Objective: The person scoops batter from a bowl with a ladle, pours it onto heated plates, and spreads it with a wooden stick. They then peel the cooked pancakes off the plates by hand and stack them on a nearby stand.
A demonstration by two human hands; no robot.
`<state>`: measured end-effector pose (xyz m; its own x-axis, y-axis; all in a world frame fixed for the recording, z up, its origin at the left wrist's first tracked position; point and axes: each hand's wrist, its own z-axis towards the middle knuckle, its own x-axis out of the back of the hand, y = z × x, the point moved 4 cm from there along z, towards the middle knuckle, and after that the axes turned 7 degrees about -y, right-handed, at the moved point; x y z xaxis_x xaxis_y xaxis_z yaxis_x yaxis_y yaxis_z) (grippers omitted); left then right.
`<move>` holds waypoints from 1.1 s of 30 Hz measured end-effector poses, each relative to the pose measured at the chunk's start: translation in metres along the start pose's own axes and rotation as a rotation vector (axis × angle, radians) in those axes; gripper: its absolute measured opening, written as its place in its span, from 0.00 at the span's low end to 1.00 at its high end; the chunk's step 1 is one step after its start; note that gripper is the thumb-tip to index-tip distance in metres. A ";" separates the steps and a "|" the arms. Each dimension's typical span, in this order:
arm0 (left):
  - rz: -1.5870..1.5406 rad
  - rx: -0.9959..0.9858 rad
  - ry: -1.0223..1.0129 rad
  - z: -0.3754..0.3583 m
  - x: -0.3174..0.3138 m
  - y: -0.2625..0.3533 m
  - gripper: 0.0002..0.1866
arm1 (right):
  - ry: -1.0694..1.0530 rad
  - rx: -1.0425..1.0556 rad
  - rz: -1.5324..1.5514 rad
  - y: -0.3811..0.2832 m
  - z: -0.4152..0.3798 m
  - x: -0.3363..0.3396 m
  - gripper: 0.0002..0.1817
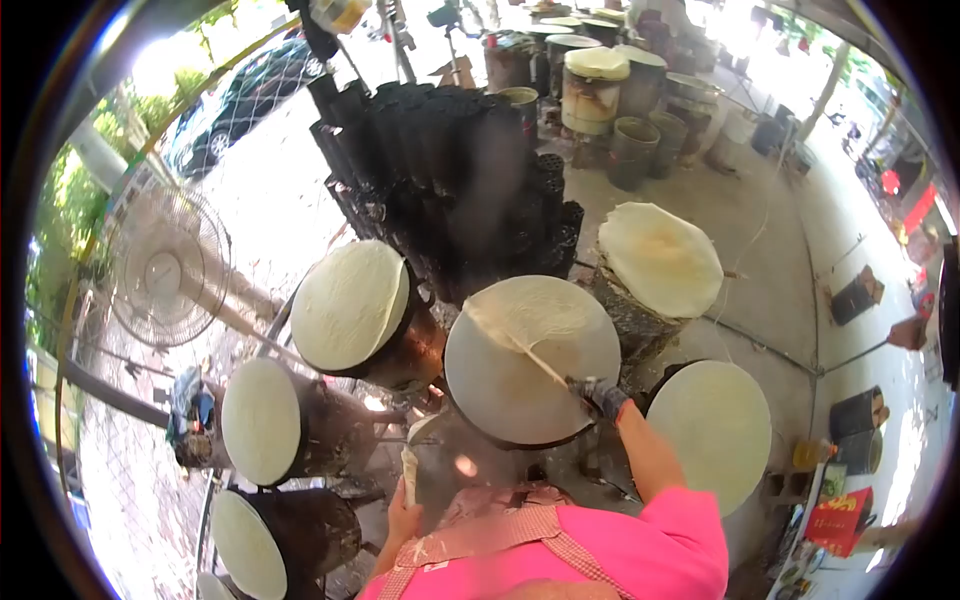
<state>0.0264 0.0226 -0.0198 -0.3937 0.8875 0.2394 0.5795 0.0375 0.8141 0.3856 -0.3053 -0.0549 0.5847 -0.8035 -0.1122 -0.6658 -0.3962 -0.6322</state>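
Black cylinders (440, 175) (stacked) bar passage beyond middle griddle (500, 390).

Open-sided cooking workshop: squat stoves (408, 352) topped with pale flat rounds (350, 305) ring the near middle, more drums (590, 105) stand far off, black coal (450, 190) is stacked between, and a car (215, 125) sits outside wire mesh (275, 125), far left.

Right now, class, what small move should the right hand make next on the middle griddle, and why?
Probably sweep the stick toward the near side with the gloved right hand: cream-coloured batter covers the far part of the griddle, while the near part looks grey and uncoated.
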 end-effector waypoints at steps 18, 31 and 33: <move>-0.244 0.107 0.093 -0.034 -0.020 -0.021 0.38 | 0.008 0.465 -0.069 -0.065 0.037 0.067 0.10; -0.153 0.098 0.210 -0.055 -0.017 -0.036 0.37 | -0.061 0.231 0.071 -0.086 0.023 0.049 0.11; -0.187 0.104 0.202 -0.058 -0.026 -0.029 0.37 | -0.067 0.242 -0.305 -0.126 0.058 0.045 0.12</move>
<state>-0.0220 -0.0282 -0.0190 -0.6289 0.7515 0.1995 0.5495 0.2481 0.7978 0.5228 -0.2660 -0.0252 0.7732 -0.6309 0.0636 -0.3329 -0.4893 -0.8061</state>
